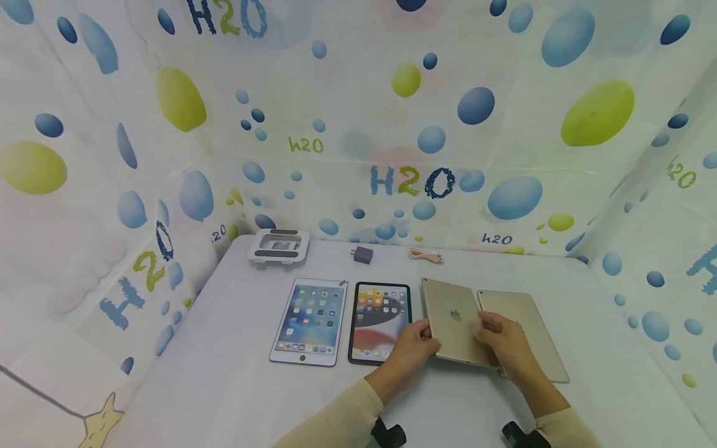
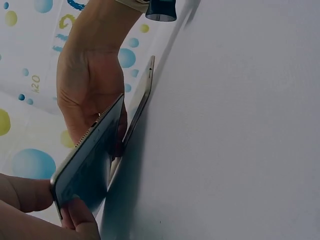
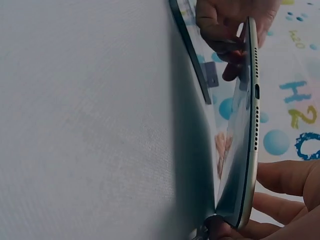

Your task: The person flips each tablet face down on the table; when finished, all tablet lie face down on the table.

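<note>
- Toward tabletop's (image 1: 190, 386) right edge: gold tablet (image 1: 455, 311), tilted, back up.
- Left hand (image 1: 411, 348), right hand (image 1: 506, 343): both pinching its sides.
- Handling: even grip, clear of flat tablet (image 1: 532, 320) beside it.

Held iPad (image 1: 450, 303): gold back w/ dk grey Apple logo (image 1: 456, 315). Tablet to its rt. (image 1: 542, 333): also gold. White-framed iPad (image 1: 310, 320): blue wallpaper. Blk-framed iPad (image 1: 379, 320): orange, grey & red wallpaper. Charger (image 1: 363, 255): dk navy. Cable (image 1: 426, 256): pale peach. Stand (image 1: 305, 239): white w/ grey strips. Surface (image 1: 224, 373): white. Backdrop (image 1: 347, 81): white w/ blue & lime-green dots, plus "H2O" in blue, navy & green. Sleeves (image 1: 342, 417): pale beige.
</note>
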The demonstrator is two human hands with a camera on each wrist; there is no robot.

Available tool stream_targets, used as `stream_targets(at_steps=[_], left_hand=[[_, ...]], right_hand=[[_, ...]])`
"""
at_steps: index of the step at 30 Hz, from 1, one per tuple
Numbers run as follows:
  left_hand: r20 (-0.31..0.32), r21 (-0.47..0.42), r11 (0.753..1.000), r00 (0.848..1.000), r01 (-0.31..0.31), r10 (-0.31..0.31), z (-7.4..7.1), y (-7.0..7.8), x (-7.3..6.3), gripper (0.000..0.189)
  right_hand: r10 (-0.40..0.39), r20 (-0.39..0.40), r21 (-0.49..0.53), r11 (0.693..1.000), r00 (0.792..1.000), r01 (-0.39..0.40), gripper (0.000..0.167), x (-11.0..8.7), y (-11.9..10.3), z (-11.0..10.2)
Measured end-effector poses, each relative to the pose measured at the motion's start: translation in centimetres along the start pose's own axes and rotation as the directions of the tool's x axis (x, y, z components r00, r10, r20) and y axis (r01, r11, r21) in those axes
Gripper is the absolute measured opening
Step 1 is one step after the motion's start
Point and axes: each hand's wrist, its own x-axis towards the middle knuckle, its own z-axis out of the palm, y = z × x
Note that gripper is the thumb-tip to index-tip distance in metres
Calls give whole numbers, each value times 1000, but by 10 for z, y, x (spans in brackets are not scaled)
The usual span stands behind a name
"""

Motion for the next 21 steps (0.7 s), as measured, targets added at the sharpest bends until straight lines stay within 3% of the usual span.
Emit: stream_targets(at_steps=[9, 14, 21], left_hand=[[-85, 121, 992, 996, 27, -17, 2, 4, -8, 42], [-102, 233, 970, 994, 65, -43, 4, 10, -16, 54], [-96, 228, 965, 989, 128, -108, 8, 20, -28, 68]], right_hand=[[-48, 30, -62, 997, 998, 50, 53, -3, -6, 1], [-33, 52, -101, 994, 998, 38, 55, -4, -7, 1], [-17, 62, -131, 991, 998, 25, 57, -6, -7, 1]])
